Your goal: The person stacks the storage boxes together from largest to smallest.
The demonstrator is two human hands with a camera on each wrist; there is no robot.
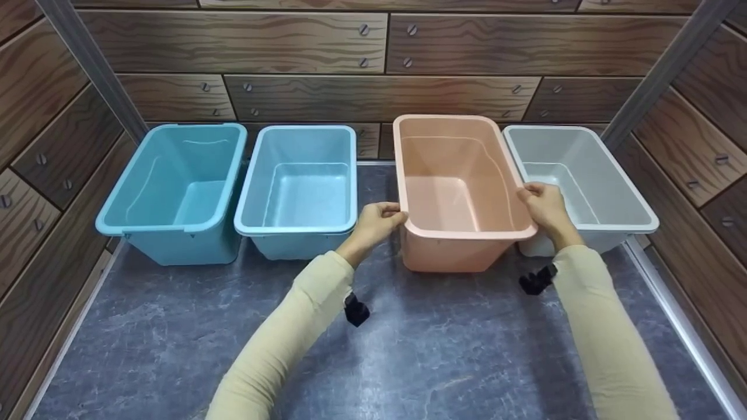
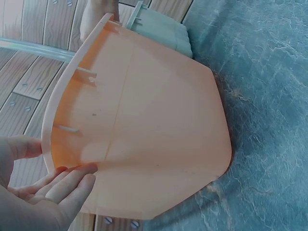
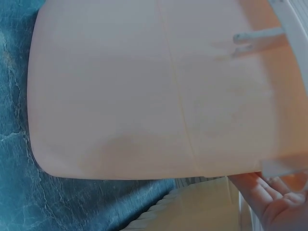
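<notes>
- The peach bin (image 1: 443,255) is upright between the light blue bin (image 1: 292,245) and the grey bin (image 1: 615,227), over the dark marbled surface (image 1: 175,338); whether its base touches that surface I cannot tell.
- The left hand (image 1: 375,226) pinches its left rim, thumb on one side and fingers below the lip.
- The right hand (image 1: 545,209) grips its right rim, thumb above, fingers curled beneath.
- The grey bin crowds that right side, leaving little room for the hand; whether the two rims touch is unclear.
- A wider gap separates the peach bin from the light blue bin.
- The teal bin (image 1: 187,248) stands at far left, close beside the light blue one.
- Wood-patterned panels (image 1: 292,44) close off the back and both sides.
</notes>
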